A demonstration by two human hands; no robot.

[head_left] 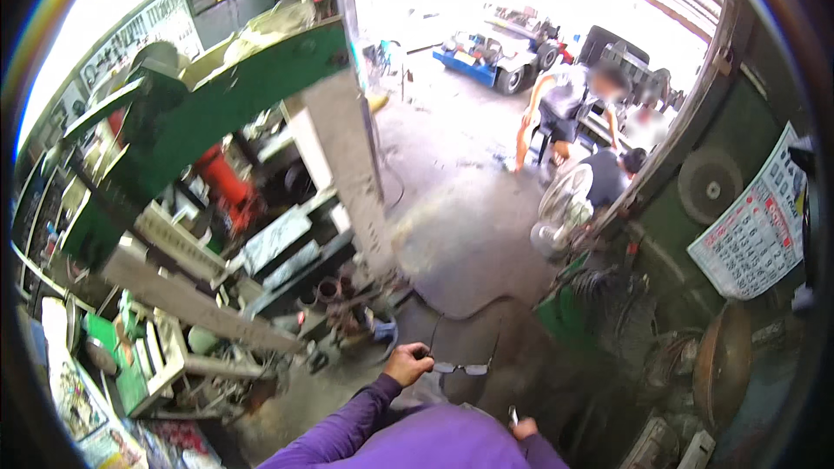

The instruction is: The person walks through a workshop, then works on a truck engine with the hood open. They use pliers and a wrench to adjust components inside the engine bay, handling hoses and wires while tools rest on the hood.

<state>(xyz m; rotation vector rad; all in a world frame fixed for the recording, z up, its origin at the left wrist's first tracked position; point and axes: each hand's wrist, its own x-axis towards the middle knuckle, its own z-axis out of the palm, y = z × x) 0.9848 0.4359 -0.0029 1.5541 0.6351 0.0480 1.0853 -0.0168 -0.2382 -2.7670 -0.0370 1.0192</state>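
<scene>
A pair of eyeglasses point(474, 370) hangs in front of my body, its two thin temples stretched away from me. My left hand point(407, 366) is closed, pinching the glasses at their left end. Low down on the right, my right hand point(525, 428) shows only in part beside my purple shirt. Its fingers are closed around a small whitish thing point(512, 415), too small to name. Under the glasses lies the dark workshop floor.
On the left stands a green-topped press frame point(261, 67) with a red jack point(228, 182). A standing fan point(563, 208) and two people are by the doorway, near a blue-framed vehicle point(473, 67). A calendar point(751, 234) hangs on the right wall above a rusty round pan point(723, 365).
</scene>
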